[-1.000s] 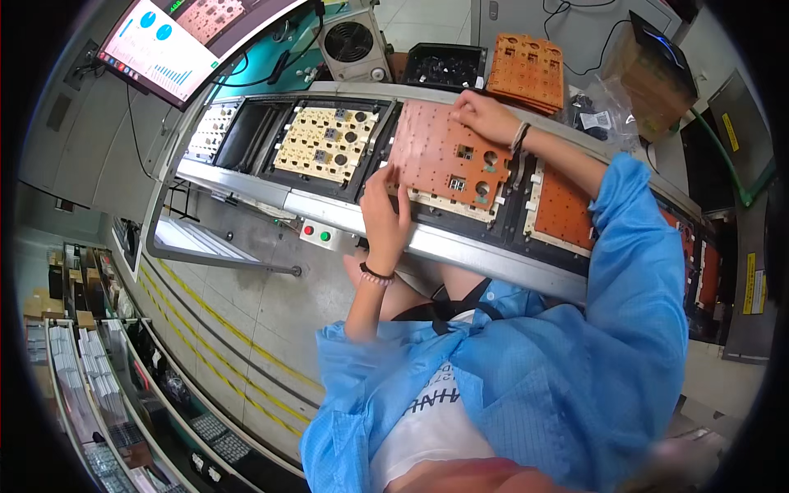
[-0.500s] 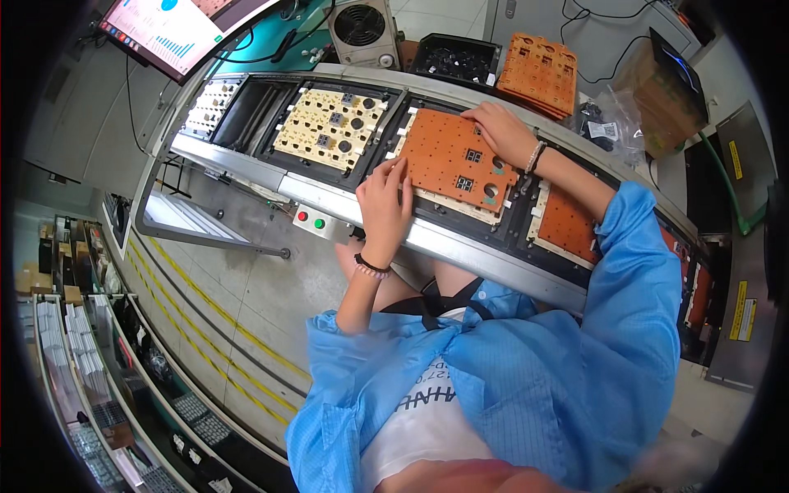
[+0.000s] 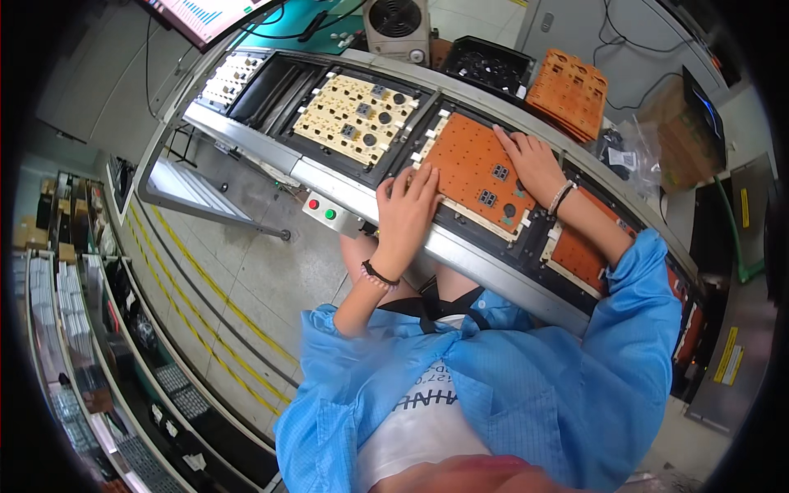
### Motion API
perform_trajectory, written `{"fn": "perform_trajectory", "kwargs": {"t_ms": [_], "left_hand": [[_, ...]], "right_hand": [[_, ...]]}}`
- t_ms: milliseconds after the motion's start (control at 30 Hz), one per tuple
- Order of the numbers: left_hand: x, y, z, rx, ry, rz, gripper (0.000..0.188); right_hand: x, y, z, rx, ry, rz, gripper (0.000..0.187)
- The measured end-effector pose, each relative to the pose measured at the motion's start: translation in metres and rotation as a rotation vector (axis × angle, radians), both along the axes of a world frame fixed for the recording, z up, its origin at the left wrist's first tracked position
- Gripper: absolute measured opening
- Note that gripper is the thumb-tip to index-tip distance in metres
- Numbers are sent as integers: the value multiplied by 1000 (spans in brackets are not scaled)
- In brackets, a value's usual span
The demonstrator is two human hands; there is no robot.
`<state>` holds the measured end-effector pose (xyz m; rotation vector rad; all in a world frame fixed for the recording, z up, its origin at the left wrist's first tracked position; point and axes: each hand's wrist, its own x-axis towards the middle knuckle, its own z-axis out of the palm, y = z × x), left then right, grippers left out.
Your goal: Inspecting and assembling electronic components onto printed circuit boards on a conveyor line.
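An orange perforated plate (image 3: 468,156) lies over a cream board (image 3: 481,218), whose edge shows along the near side, in a black carrier frame on the conveyor. Black digit-like parts and dark round parts show through its openings. My left hand (image 3: 407,205) rests with fingertips on the plate's near left edge, fingers extended and slightly bent. Across the far right part of the plate lies my right hand (image 3: 532,168), its fingers stretched out and the thumb hidden. Neither hand is wrapped around anything.
An uncovered cream board (image 3: 353,119) sits in the carrier to the left; another orange plate (image 3: 579,251) is to the right. Behind the conveyor stand a fan unit (image 3: 396,25), a black parts tray (image 3: 486,70) and stacked orange plates (image 3: 569,90). A button box (image 3: 329,212) hangs at the near rail.
The orange plate now sits lower and flatter over the cream board, with dark parts filling its openings. Both hands stay on it, the fingers slightly shifted. The whole view has moved a little.
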<state>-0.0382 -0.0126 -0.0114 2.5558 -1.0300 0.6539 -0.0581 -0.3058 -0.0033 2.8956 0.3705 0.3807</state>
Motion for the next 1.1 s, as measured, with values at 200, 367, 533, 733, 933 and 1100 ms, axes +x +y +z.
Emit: {"fn": "perform_trajectory", "kwargs": {"t_ms": [200,367,533,733,933,1100], "left_hand": [[3,-2,5,4,44,-45,45],[11,7,0,-76,73,-76,44],[20,8,12,-136,109,-164,54],[30,17,-9,-89,173,-291,50],[31,12,-12,-139,158,-287,55],[25,21,-10,-252,98,-273,47]], "right_hand": [[4,-1,-4,-59,7,-28,78],[4,-24,39,180,51,17,62],[-7,-97,49,-43,31,-85,34],[50,-110,58,278,584,64,12],[69,16,89,85,685,355,20],[56,86,110,-75,790,487,24]]}}
